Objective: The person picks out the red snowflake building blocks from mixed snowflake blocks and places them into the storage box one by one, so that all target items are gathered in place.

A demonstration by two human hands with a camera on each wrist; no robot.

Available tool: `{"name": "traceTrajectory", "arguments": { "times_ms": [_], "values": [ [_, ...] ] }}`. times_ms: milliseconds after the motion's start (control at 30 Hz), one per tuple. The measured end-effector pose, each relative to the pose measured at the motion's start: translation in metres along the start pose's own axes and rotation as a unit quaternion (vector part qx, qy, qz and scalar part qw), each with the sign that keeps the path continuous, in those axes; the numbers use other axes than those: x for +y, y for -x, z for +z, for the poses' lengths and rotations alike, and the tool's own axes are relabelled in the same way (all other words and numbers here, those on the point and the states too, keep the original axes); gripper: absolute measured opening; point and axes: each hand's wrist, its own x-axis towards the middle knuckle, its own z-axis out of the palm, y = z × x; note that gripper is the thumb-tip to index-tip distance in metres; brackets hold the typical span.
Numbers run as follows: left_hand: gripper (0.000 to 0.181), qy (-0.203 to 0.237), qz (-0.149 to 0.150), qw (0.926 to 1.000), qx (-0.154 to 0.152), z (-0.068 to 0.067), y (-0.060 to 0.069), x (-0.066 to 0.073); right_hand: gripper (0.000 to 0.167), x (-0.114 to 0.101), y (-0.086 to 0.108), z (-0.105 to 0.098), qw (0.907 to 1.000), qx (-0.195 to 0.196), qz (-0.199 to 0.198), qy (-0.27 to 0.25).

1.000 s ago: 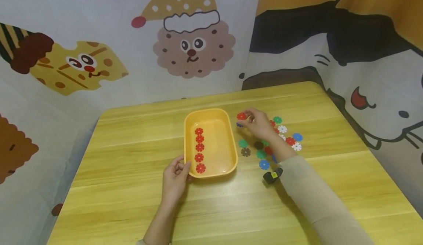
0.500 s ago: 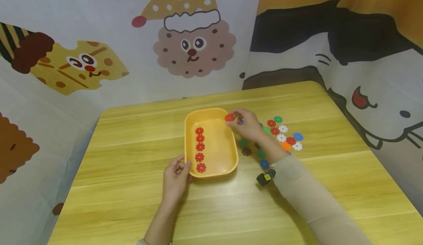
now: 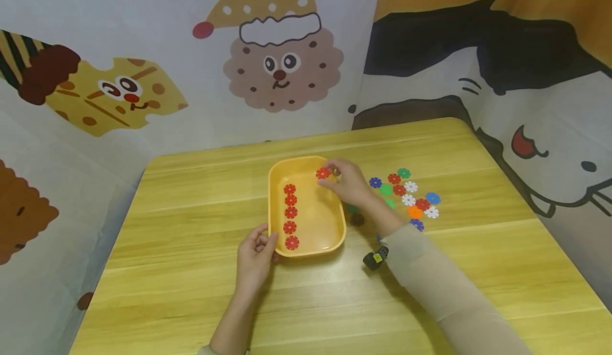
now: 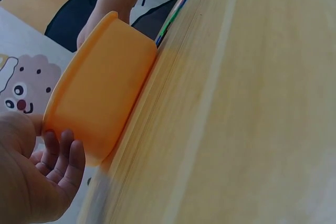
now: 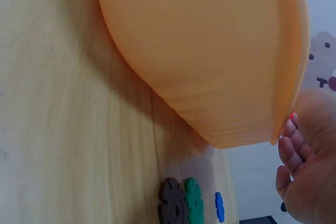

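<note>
A yellow-orange plastic tray [image 3: 311,251] stands on the table, with several red snowflake discs [image 3: 290,212] lined up in a column along its left side. At the tray's near left corner my left hand [image 3: 255,256] grips the rim, its thumb on top and its fingers against the outer wall, as the left wrist view shows. My right hand [image 3: 351,185] pinches another red snowflake disc [image 3: 322,173] over the tray's far right corner. In the right wrist view the tray's wall [image 5: 210,61] hides most of that disc from sight.
Right of the tray lie loose snowflake discs in several colours, among them a white disc [image 3: 408,200], an orange disc [image 3: 415,212] and a green disc [image 3: 404,173]. A black wrist device [image 3: 375,258] sits by the right sleeve. A printed cloth [image 3: 191,110] hangs behind the wooden table [image 3: 191,217].
My right hand has carried the pinched red snowflake disc leftward from beside the loose pieces to over the tray's far right corner. My left hand stays on the rim.
</note>
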Motion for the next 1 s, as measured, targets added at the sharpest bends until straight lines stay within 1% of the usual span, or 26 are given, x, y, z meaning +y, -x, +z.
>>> {"name": "traceTrajectory", "arguments": {
  "times_ms": [200, 333, 433, 567, 600, 700, 767, 833, 1000],
  "values": [
    [0.036, 0.004, -0.001, 1.0000, 0.000, 0.000, 0.000, 0.000, 0.042, 0.002, -0.008, 0.007, 0.9983, 0.026, -0.017, 0.050],
    [0.035, 0.005, 0.003, 1.0000, -0.001, 0.001, 0.000, 0.000, 0.041, 0.003, -0.013, 0.011, 0.9980, 0.033, -0.013, 0.052],
    [0.036, 0.005, 0.006, 1.0000, -0.002, 0.001, 0.000, 0.000, 0.039, 0.002, -0.015, 0.012, 0.9986, 0.021, -0.005, 0.047],
    [0.036, 0.005, 0.005, 1.0000, -0.002, 0.001, 0.000, -0.002, 0.037, -0.001, -0.018, 0.014, 0.9986, -0.009, 0.007, 0.052],
    [0.036, 0.004, 0.005, 1.0000, -0.002, 0.001, 0.000, -0.002, 0.038, -0.002, -0.019, 0.014, 0.9983, -0.018, 0.012, 0.054],
    [0.037, 0.003, 0.006, 1.0000, -0.005, 0.001, 0.000, -0.002, 0.049, -0.001, -0.019, 0.015, 0.9975, -0.039, 0.026, 0.054],
    [0.038, 0.002, 0.009, 0.9999, -0.007, 0.000, 0.000, -0.002, 0.057, 0.001, -0.019, 0.016, 0.9976, -0.042, 0.030, 0.047],
    [0.038, 0.000, 0.011, 0.9999, -0.007, 0.000, 0.000, -0.002, 0.063, 0.004, -0.018, 0.015, 0.9984, -0.034, 0.031, 0.033],
    [0.037, 0.000, 0.009, 1.0000, -0.001, -0.001, 0.000, -0.001, 0.058, 0.011, -0.013, 0.011, 0.9994, 0.007, 0.024, -0.025]
  ]
}}
